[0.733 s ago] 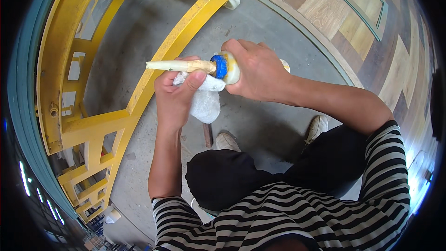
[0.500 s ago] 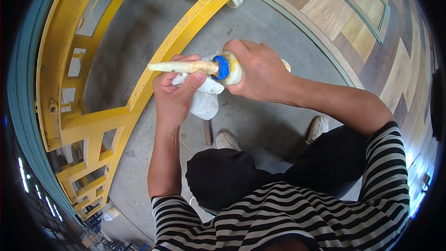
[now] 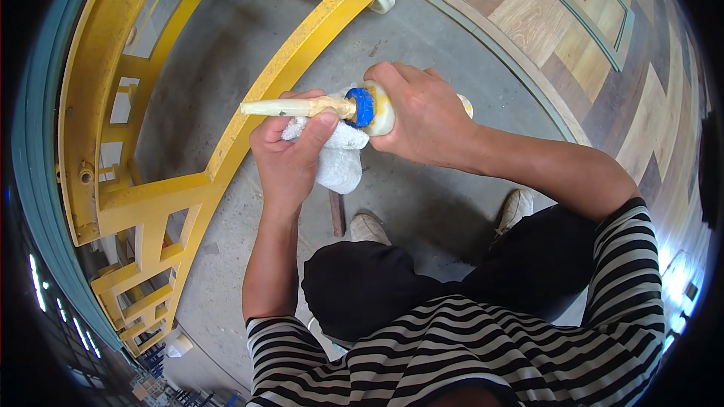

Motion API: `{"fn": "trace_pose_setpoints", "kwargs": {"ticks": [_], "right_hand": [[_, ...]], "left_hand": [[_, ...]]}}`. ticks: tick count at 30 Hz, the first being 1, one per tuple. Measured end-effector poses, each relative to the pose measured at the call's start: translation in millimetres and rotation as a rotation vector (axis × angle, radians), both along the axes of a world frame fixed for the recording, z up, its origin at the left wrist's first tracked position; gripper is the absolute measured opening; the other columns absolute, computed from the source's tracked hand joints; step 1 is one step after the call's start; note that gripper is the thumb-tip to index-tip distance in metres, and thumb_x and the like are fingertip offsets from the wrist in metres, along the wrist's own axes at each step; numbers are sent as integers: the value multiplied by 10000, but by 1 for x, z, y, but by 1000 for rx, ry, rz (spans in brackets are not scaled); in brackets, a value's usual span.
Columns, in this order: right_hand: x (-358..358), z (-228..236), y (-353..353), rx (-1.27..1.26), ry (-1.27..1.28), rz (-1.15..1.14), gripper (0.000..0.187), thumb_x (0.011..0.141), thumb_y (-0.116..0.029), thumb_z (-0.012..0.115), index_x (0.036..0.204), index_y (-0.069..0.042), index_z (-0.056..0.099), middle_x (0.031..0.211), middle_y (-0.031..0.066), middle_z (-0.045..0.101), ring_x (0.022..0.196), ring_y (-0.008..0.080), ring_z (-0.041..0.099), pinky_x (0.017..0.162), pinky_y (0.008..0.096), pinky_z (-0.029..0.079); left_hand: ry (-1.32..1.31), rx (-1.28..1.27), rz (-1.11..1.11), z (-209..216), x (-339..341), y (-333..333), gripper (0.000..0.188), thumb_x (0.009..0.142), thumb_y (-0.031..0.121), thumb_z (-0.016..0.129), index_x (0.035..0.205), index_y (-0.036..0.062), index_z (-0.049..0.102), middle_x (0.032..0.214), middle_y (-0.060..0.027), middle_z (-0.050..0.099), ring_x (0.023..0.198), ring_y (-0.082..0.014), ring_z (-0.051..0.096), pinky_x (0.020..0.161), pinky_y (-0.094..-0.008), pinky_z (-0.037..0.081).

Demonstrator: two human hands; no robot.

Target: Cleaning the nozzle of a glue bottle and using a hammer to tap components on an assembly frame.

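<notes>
A squeeze bottle (image 3: 385, 111) with a blue collar (image 3: 362, 108) and a long pale nozzle (image 3: 279, 107) lies nearly level in front of me, its tip pointing left. Yellowish residue coats the nozzle's base and the bottle's shoulder. Wrapped around the bottle body is my right hand (image 3: 422, 113). My left hand (image 3: 292, 139) pinches a white cloth (image 3: 339, 162) under the nozzle, thumb and fingers closed on it near the nozzle's base. Part of the cloth hangs down below the bottle. Most of the bottle is hidden behind my right hand.
A yellow metal frame (image 3: 279, 60) on a caster (image 3: 383, 1) stands to the left, close to the nozzle tip. Wood-patterned panels (image 3: 535, 15) with green pieces on top (image 3: 622, 34) lie at right. A brown strip (image 3: 337, 215) rests on the concrete floor (image 3: 422, 30) by my shoes.
My left hand and the cloth have shifted slightly to the right along the nozzle toward the blue collar. The bottle and my right hand have barely moved.
</notes>
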State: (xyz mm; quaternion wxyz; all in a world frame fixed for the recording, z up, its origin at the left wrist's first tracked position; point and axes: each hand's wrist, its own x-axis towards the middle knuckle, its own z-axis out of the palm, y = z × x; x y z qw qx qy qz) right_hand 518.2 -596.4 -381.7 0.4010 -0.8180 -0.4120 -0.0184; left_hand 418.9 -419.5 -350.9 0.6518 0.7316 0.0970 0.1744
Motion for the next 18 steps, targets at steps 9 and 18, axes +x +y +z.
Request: {"fn": "trace_pose_setpoints", "kwargs": {"ticks": [9, 18], "right_hand": [[-1, 0, 1, -18, -28, -21, 564, 664, -203, 830, 1128, -69, 540, 987, 144, 640, 909, 335, 646, 780, 434, 479], [2, -2, 1, -71, 50, -20, 564, 676, -238, 837, 1124, -62, 544, 1029, 161, 647, 958, 347, 646, 791, 439, 500]], "left_hand": [[26, -15, 74, -3, 1, -2, 208, 881, 64, 766, 1045, -51, 711, 937, -29, 677, 847, -82, 613, 768, -236, 498], [49, -105, 84, -8, 2, -5, 269, 886, 86, 773, 1116, -32, 698, 942, -20, 688, 860, -80, 621, 793, -236, 506]]}}
